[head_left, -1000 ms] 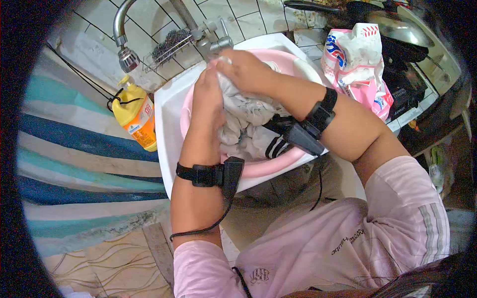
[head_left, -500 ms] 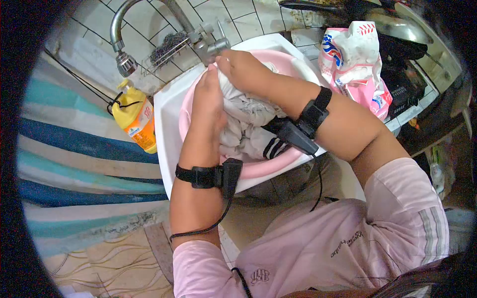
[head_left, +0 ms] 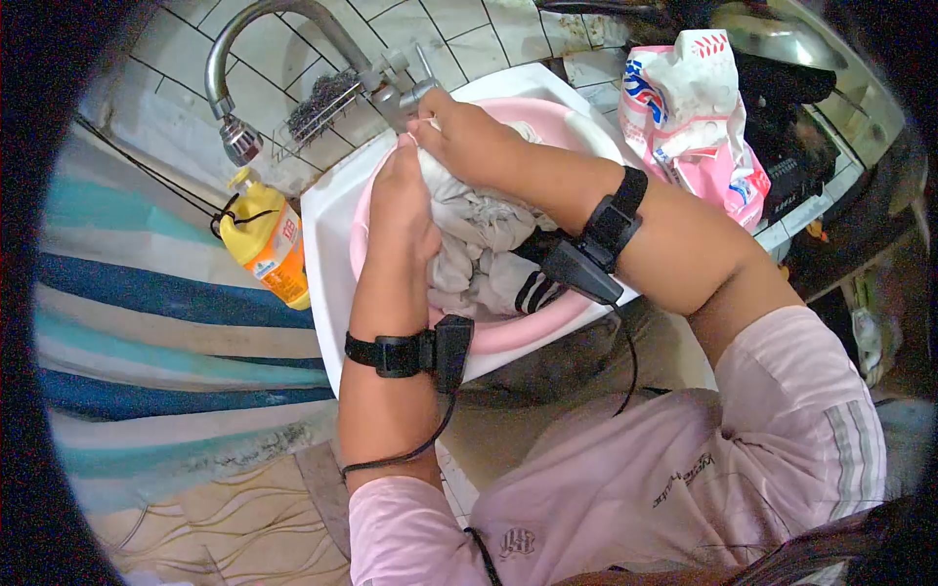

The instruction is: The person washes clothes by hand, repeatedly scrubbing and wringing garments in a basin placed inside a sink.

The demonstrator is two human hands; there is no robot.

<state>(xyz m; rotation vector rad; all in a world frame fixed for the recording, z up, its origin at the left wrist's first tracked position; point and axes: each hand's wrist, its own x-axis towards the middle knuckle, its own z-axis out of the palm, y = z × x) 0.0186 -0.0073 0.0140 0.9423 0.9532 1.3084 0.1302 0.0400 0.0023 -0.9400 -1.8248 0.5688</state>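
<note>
My left hand (head_left: 401,186) and my right hand (head_left: 471,142) are close together over the far side of a pink basin (head_left: 498,337). Between them they grip wet-looking white cloth (head_left: 437,174), with fingers curled in at its upper end. More greyish-white laundry (head_left: 489,234) lies bunched in the basin beneath my hands. One white piece with black stripes (head_left: 532,290) rests near the basin's front edge, beside some dark fabric. My fingertips are partly hidden by the backs of my hands.
The basin sits in a white sink (head_left: 327,322). A metal tap (head_left: 283,10) arches at the back left, beside a wire rack (head_left: 322,107) holding a scourer. A yellow detergent bottle (head_left: 264,239) hangs left; a pink-white detergent bag (head_left: 684,117) stands right.
My hands stay on the white cloth at the back of the basin, with only a slight shift of the fingers. The whole view has moved a little.
</note>
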